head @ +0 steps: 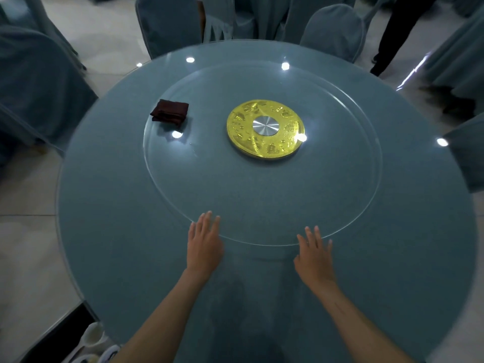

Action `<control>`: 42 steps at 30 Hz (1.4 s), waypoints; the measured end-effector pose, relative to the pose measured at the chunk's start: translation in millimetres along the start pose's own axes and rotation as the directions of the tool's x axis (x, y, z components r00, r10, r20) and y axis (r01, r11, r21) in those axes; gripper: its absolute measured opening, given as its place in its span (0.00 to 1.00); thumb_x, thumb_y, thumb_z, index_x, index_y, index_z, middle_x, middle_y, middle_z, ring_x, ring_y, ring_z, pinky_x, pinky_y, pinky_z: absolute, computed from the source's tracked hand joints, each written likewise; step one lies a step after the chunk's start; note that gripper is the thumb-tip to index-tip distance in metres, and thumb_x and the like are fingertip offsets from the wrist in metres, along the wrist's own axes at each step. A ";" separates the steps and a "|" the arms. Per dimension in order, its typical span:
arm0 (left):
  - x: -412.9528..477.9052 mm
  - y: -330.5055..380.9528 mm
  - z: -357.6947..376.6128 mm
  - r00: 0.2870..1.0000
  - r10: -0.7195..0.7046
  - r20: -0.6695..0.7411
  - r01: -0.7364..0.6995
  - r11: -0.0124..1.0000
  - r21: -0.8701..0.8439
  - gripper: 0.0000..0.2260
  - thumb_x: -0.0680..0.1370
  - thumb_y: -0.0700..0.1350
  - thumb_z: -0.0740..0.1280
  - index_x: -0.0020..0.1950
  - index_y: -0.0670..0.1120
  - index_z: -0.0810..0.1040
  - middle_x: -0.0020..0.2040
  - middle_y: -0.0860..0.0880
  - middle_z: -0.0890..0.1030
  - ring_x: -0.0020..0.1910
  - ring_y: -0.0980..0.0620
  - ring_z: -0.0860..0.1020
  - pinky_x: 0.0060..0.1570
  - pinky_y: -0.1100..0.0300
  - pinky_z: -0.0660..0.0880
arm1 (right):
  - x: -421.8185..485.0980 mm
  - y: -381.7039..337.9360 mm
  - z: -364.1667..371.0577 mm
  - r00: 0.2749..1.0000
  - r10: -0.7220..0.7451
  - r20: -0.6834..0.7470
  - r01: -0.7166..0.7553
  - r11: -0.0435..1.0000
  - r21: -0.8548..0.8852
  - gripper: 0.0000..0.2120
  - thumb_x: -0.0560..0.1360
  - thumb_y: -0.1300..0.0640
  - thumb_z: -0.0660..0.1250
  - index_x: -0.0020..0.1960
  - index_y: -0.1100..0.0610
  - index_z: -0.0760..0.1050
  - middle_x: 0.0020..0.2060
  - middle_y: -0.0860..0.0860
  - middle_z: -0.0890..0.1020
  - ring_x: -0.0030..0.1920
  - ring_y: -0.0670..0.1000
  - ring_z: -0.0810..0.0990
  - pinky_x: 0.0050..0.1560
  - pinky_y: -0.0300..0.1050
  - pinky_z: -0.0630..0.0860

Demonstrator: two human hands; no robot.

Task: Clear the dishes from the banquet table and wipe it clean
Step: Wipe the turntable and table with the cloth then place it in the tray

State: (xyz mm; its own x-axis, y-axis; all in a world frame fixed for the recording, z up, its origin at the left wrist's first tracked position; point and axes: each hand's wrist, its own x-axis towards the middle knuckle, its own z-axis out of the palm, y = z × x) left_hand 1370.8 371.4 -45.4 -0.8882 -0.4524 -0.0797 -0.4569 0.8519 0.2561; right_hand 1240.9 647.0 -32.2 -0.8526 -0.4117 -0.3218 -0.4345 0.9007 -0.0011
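Note:
The round banquet table [110, 205] has a blue-grey cloth under glass. On it lies a glass turntable [340, 179] with a gold and silver hub [265, 128] at its middle. A folded dark red cloth [170, 111] lies on the turntable's far left part. My left hand [205, 244] and my right hand [315, 254] are flat, palms down, fingers straight, at the turntable's near rim. Their fingertips reach onto that rim. Neither hand holds anything.
Chairs in blue-grey covers [332, 30] ring the table's far side and left. A person's dark legs [392, 35] stand at the back right. White dishes [94, 336] sit low at the bottom left, beside the table's edge.

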 end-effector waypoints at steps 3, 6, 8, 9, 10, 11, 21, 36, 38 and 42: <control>7.4 -8.7 5.2 0.997 -0.055 0.048 0.054 0.998 0.039 0.30 0.66 0.34 0.75 0.69 0.37 0.78 0.69 0.35 0.78 0.70 0.35 0.76 0.69 0.36 0.73 | 0.6 -14.9 5.9 0.985 -0.156 -0.069 0.159 0.986 0.043 0.30 0.66 0.63 0.75 0.68 0.57 0.78 0.75 0.59 0.71 0.79 0.60 0.65 0.68 0.73 0.71; -2.6 -0.2 16.6 0.996 0.022 0.083 -0.028 0.997 0.070 0.30 0.66 0.33 0.73 0.69 0.37 0.79 0.68 0.37 0.79 0.68 0.36 0.78 0.68 0.37 0.74 | -6.0 -35.8 10.2 0.960 -0.273 -0.068 0.279 0.953 0.118 0.33 0.64 0.62 0.78 0.69 0.54 0.78 0.74 0.56 0.73 0.76 0.58 0.71 0.65 0.71 0.75; -13.2 10.6 22.0 0.986 0.138 0.096 -0.144 0.987 0.067 0.29 0.68 0.35 0.71 0.70 0.38 0.78 0.68 0.38 0.79 0.67 0.38 0.79 0.68 0.39 0.75 | -10.8 -42.0 11.8 0.950 -0.310 -0.032 0.311 0.940 0.143 0.34 0.68 0.61 0.75 0.73 0.53 0.74 0.77 0.55 0.69 0.77 0.57 0.68 0.68 0.71 0.72; -17.2 15.4 22.7 0.974 0.202 0.102 -0.209 0.976 0.058 0.29 0.68 0.37 0.70 0.70 0.39 0.78 0.68 0.40 0.79 0.66 0.40 0.79 0.68 0.40 0.75 | -12.8 -42.0 12.3 0.952 -0.307 -0.017 0.306 0.942 0.136 0.34 0.71 0.61 0.72 0.76 0.53 0.71 0.79 0.54 0.66 0.79 0.56 0.65 0.70 0.71 0.68; -20.1 19.1 22.4 0.958 0.269 0.097 -0.275 0.960 0.049 0.28 0.69 0.39 0.67 0.71 0.40 0.78 0.67 0.41 0.80 0.65 0.41 0.80 0.68 0.41 0.75 | -14.7 -40.9 12.5 0.957 -0.290 0.017 0.286 0.950 0.123 0.34 0.74 0.60 0.69 0.78 0.52 0.67 0.81 0.52 0.61 0.81 0.55 0.60 0.73 0.71 0.64; -21.2 21.6 20.9 0.942 0.324 0.082 -0.328 0.944 0.040 0.27 0.70 0.40 0.64 0.71 0.41 0.78 0.66 0.43 0.81 0.63 0.43 0.81 0.68 0.42 0.75 | -16.4 -39.1 12.5 0.967 -0.249 0.051 0.243 0.964 0.104 0.34 0.76 0.60 0.67 0.80 0.51 0.64 0.83 0.52 0.58 0.82 0.54 0.57 0.75 0.71 0.60; -4.6 -6.9 -0.9 0.943 0.332 0.010 -0.333 0.942 0.036 0.26 0.68 0.43 0.56 0.63 0.45 0.83 0.62 0.44 0.82 0.58 0.43 0.82 0.58 0.51 0.79 | -17.0 -47.1 7.1 0.990 -0.143 0.007 0.143 0.989 -0.024 0.35 0.66 0.62 0.75 0.73 0.55 0.76 0.77 0.57 0.70 0.77 0.57 0.69 0.67 0.72 0.70; 36.8 -25.1 -30.0 0.982 0.175 -0.069 -0.173 0.984 0.033 0.25 0.70 0.32 0.71 0.68 0.41 0.79 0.68 0.41 0.78 0.68 0.39 0.76 0.63 0.43 0.75 | -24.0 -67.4 5.3 0.997 0.023 0.068 -0.030 0.995 0.098 0.37 0.82 0.52 0.60 0.84 0.52 0.45 0.84 0.56 0.44 0.84 0.55 0.45 0.80 0.67 0.51; 40.3 -22.6 -30.8 0.979 0.188 -0.082 -0.188 0.982 0.012 0.25 0.71 0.31 0.71 0.68 0.41 0.79 0.68 0.42 0.79 0.67 0.40 0.77 0.62 0.44 0.76 | -25.6 -63.6 6.7 0.999 0.015 0.038 -0.019 0.993 0.117 0.36 0.81 0.53 0.61 0.84 0.52 0.47 0.84 0.56 0.45 0.84 0.56 0.46 0.79 0.67 0.51; 45.4 -12.2 -32.4 0.934 0.287 -0.210 -0.311 0.946 -0.089 0.22 0.73 0.31 0.62 0.66 0.41 0.79 0.60 0.45 0.80 0.52 0.43 0.79 0.48 0.49 0.78 | -25.6 -60.4 3.5 0.999 0.013 0.044 -0.018 0.995 0.097 0.35 0.83 0.52 0.60 0.85 0.53 0.47 0.84 0.55 0.46 0.84 0.54 0.45 0.80 0.67 0.49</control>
State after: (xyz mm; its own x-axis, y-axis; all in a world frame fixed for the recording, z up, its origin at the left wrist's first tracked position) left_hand 1337.6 331.9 -20.9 -0.9512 -0.2335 0.2017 -0.1517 0.9231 0.3533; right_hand 1290.0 603.7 -27.3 -0.8446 -0.3930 -0.3635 -0.3891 0.9170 -0.0873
